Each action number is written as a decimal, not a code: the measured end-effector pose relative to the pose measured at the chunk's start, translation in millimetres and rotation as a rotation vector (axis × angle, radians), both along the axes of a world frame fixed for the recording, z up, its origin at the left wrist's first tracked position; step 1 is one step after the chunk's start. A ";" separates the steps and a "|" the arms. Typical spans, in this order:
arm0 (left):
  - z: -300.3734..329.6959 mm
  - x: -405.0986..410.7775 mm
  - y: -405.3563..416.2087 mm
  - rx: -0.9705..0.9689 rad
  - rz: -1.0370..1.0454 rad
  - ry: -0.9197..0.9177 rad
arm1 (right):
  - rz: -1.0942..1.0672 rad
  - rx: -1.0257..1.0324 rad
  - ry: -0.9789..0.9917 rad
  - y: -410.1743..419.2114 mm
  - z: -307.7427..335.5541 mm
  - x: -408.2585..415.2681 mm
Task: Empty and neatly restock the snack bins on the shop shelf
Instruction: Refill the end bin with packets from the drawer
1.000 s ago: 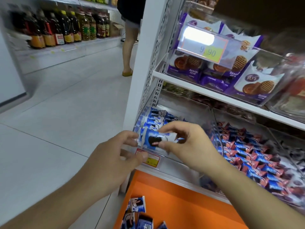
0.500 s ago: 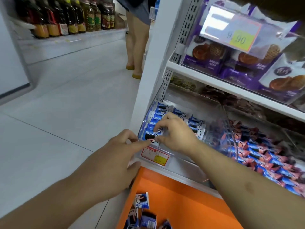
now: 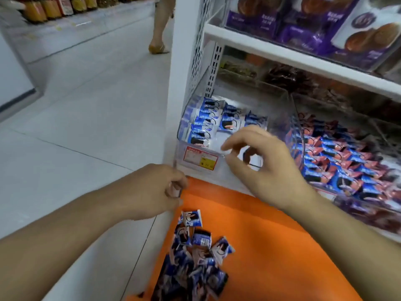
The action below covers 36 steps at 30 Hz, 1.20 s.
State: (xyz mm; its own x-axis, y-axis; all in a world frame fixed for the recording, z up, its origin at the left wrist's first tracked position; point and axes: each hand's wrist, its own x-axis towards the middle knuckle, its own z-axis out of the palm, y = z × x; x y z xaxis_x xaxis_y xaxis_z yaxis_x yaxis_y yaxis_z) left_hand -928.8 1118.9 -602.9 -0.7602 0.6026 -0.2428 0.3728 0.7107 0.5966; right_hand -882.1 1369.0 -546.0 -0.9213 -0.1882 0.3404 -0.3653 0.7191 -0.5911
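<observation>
A clear plastic bin (image 3: 293, 118) sits at the left end of the middle shelf. Blue cookie packets (image 3: 204, 127) stand in tidy rows along its left side, with a few more behind. My right hand (image 3: 262, 164) hovers over the bin's front right part with thumb and fingers loosely curled and apart, holding nothing I can see; a packet shows through the gap. My left hand (image 3: 152, 192) hangs below the bin's front left corner, fingers loosely curled and empty. A loose pile of blue packets (image 3: 195, 257) lies on the orange surface (image 3: 271, 235) below.
A red and yellow price tag (image 3: 200, 158) hangs on the bin's front. Another bin of red and blue packets (image 3: 338, 166) stands to the right. Purple cookie packs (image 3: 303, 29) fill the shelf above. A person's legs (image 3: 160, 29) stand in the aisle, with bottles (image 3: 54, 7) on the far shelf.
My right hand has let go of the blue packet it set into the front row and drawn back to the right. My left hand dropped from the bin's front edge.
</observation>
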 end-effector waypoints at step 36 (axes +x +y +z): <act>-40.2 21.2 34.2 -0.406 -0.085 -0.062 | -0.345 -0.287 -0.767 44.0 -247.8 49.5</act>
State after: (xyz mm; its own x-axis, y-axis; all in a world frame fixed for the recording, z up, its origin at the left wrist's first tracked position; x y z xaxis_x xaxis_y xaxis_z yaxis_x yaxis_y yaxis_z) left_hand -907.6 1153.1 -643.1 -0.6884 0.5084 -0.5173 0.4122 0.8611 0.2977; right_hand -832.6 1413.0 -793.8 -0.9047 0.1394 -0.4025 0.4149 0.5025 -0.7585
